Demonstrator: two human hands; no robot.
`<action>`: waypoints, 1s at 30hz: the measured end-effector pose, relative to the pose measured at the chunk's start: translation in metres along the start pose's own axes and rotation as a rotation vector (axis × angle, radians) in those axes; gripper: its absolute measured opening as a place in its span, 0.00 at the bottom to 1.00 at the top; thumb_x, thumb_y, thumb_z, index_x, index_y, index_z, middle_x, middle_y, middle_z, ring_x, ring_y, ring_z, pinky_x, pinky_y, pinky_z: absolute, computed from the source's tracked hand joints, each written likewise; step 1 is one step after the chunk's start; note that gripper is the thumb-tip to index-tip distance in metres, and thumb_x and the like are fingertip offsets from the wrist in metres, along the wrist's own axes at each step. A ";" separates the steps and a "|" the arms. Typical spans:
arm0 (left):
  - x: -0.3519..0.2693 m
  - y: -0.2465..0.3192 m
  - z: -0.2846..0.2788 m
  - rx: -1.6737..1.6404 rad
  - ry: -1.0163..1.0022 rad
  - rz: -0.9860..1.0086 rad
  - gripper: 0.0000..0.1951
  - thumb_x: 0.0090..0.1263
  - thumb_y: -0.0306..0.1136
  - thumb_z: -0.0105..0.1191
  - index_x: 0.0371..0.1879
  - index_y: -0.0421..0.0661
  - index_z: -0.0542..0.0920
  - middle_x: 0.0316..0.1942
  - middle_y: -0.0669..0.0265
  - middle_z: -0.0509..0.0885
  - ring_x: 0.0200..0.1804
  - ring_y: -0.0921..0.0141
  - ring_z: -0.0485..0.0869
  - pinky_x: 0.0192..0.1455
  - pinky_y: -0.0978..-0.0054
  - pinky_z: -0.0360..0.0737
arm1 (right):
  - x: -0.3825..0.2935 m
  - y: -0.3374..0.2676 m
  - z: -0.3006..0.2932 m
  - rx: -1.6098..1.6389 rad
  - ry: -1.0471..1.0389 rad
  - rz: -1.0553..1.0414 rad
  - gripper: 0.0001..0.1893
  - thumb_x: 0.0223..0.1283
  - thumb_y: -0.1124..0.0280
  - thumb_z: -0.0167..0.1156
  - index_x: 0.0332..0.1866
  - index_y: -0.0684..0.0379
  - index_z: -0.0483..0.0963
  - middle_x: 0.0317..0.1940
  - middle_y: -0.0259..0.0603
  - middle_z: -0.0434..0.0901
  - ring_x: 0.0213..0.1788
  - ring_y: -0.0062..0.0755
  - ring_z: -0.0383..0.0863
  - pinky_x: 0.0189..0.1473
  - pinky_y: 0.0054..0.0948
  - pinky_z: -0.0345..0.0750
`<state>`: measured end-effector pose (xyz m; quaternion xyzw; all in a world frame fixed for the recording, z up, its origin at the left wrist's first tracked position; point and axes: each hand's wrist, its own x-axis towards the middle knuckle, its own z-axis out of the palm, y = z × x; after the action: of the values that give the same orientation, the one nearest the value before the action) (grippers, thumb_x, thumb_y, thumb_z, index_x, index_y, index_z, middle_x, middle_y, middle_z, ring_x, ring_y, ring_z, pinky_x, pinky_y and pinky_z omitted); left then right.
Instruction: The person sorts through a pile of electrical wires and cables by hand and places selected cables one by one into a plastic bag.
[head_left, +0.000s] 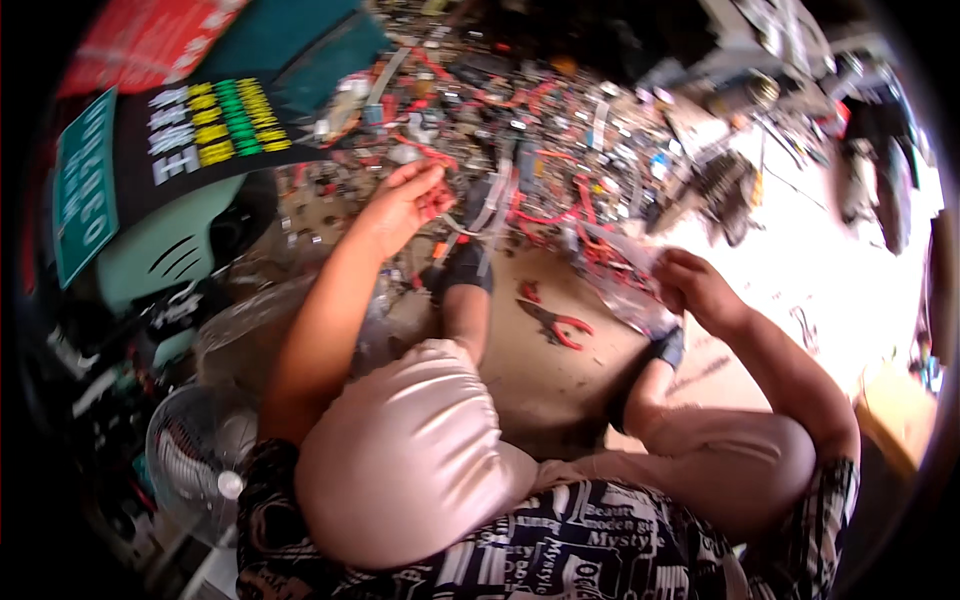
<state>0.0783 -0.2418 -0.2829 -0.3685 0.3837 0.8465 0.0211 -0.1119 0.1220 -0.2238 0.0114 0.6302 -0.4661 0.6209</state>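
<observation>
My left hand (409, 206) is out over the scrap heap, thumb and fingers pinched on what looks like a red wire (421, 150); blur hides the exact grip. A pale cord (457, 227) curves out beside its lower fingers. On the other side, my right hand (694, 289) grips the edge of a clear plastic bag (634, 304) with red wires (600, 259) at its mouth and inside. On the floor between my feet lie red-handled pliers (559, 324), jaws towards the heap. A small red piece (529, 291) is just beyond them.
A wide heap of wires and small electrical scrap (517, 112) spreads ahead. Signboards with writing (217, 131) lean at the left, above another clear plastic bag (247, 322). A fan (202, 457) stands by my left elbow. A cardboard box (896, 412) sits at the right.
</observation>
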 end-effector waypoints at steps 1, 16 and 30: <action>-0.006 0.004 0.026 0.025 0.036 -0.039 0.09 0.69 0.33 0.55 0.44 0.46 0.79 0.34 0.71 0.82 0.34 0.78 0.81 0.40 0.77 0.80 | 0.001 -0.002 0.001 -0.043 -0.003 -0.017 0.08 0.65 0.67 0.53 0.35 0.60 0.71 0.19 0.29 0.68 0.20 0.19 0.64 0.23 0.22 0.61; -0.001 -0.104 0.198 0.967 -0.628 -0.315 0.07 0.69 0.29 0.50 0.40 0.43 0.81 0.35 0.69 0.83 0.34 0.77 0.78 0.32 0.77 0.76 | -0.008 0.016 0.022 -0.519 -0.066 -0.394 0.12 0.64 0.64 0.53 0.38 0.65 0.72 0.28 0.40 0.78 0.31 0.27 0.77 0.35 0.30 0.75; 0.006 -0.109 0.203 0.232 -0.482 -0.470 0.17 0.74 0.32 0.43 0.59 0.45 0.71 0.47 0.63 0.81 0.41 0.68 0.82 0.47 0.71 0.80 | -0.012 0.026 0.024 -0.402 -0.214 -0.303 0.08 0.53 0.70 0.60 0.32 0.62 0.73 0.21 0.32 0.72 0.21 0.20 0.68 0.20 0.27 0.66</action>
<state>-0.0149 -0.0316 -0.2677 -0.2318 0.3662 0.8318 0.3470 -0.0753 0.1288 -0.2239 -0.2558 0.6355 -0.4179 0.5967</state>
